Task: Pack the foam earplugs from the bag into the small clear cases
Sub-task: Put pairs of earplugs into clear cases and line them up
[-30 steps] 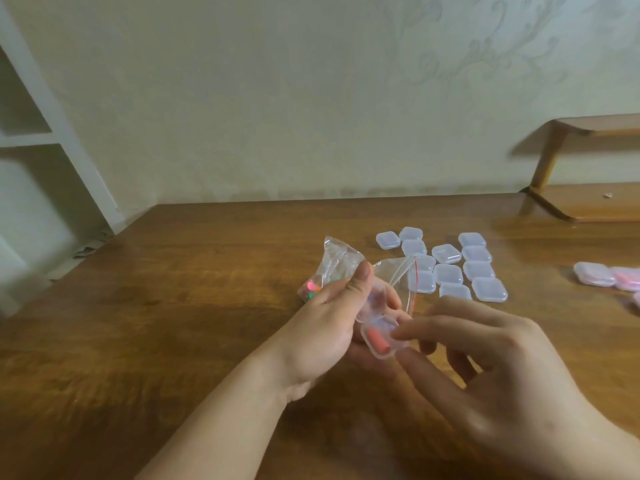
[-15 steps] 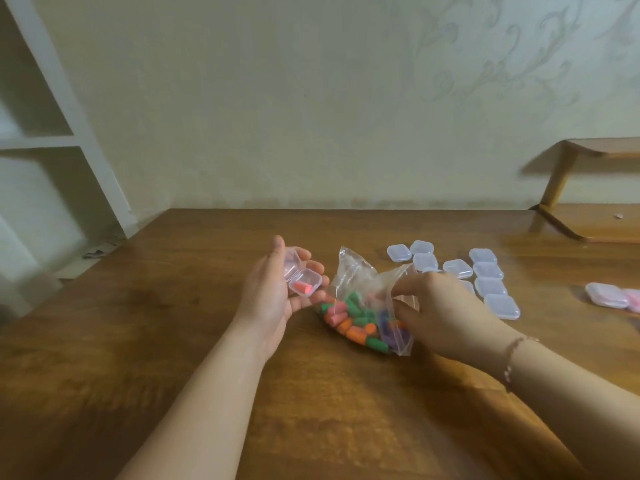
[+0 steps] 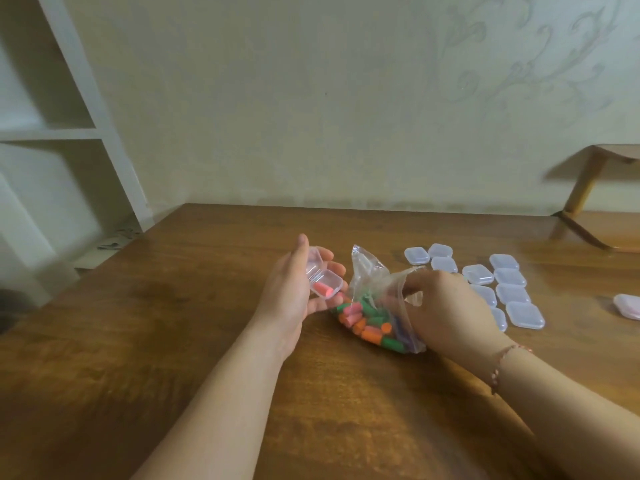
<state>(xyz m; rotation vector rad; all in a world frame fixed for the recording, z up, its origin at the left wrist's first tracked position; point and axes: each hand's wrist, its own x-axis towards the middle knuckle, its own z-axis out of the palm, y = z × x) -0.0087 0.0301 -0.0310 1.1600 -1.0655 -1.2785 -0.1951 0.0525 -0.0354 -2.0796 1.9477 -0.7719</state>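
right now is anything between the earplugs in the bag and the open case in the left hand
Only the bag itself: its clear plastic wraps the earplugs, and the right hand is at its mouth. The open case in the left hand sits unblocked, lid up.

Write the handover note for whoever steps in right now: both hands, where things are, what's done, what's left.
Left hand: holds an open clear case with one pink earplug in it, lid up.
Right hand: fingers inside the mouth of the bag, which rests on the table with many mixed-colour earplugs inside.
Closed empty cases lie in a cluster behind and right of the right hand; a pinkish filled-looking case sits at the far right edge.
Done: one earplug in the held case.
Left: add from the bag, shut the lid, then fill the remaining cases.
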